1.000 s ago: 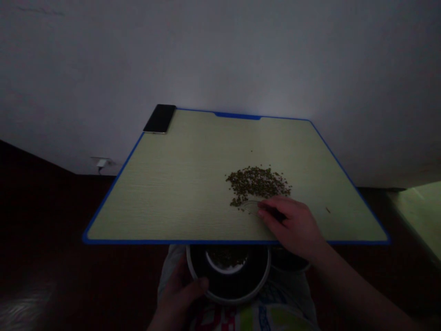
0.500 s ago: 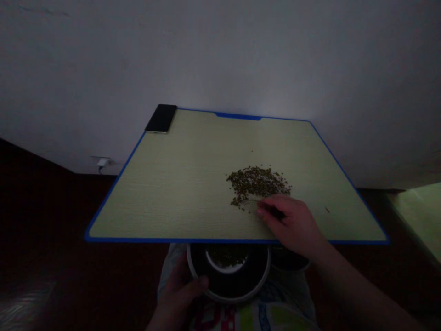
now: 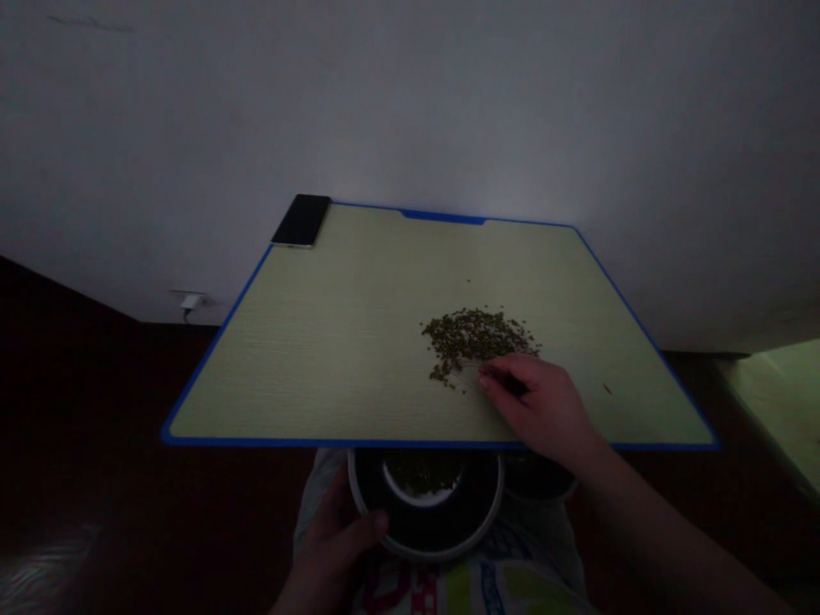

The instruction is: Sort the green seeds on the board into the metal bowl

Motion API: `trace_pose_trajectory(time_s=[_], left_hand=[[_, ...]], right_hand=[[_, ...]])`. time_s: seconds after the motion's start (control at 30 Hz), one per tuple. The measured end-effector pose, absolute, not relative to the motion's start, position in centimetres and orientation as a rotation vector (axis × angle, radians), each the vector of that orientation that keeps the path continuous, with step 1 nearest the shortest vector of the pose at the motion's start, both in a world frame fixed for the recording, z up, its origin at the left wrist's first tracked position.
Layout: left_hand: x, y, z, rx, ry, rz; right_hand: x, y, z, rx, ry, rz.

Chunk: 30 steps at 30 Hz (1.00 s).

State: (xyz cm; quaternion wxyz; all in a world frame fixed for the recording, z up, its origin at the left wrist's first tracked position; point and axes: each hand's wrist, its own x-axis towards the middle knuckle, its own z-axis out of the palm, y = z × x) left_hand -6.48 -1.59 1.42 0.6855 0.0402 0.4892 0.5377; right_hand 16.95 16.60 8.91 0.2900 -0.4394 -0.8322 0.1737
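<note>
A heap of small green beans (image 3: 477, 340) lies on a pale table with a blue rim (image 3: 320, 367). My right hand (image 3: 541, 410) rests on the table at the heap's near edge, fingers curled and pinched together at the beans. Whatever they pinch is too small to see. My left hand (image 3: 336, 547) grips the left rim of a dark bowl with a white edge (image 3: 426, 504), held on my lap just below the table's front edge. Some beans lie in the bowl.
A black phone (image 3: 301, 220) lies at the table's far left corner. A second dark bowl (image 3: 541, 483) peeks out under the table edge beside the first. A wall socket with a plug (image 3: 190, 301) sits low on the wall at left.
My right hand has crept a little farther into the near edge of the bean heap. The left hand and the bowl have stayed put.
</note>
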Motion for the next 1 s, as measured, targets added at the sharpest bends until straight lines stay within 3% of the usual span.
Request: trace_pose_trajectory(time_s=[1.0], left_hand=[[-6.2,-1.7,1.3,0.018,1.092,1.19]], right_hand=[[16.8,16.4,8.8,-1.129,-2.233,0.495]])
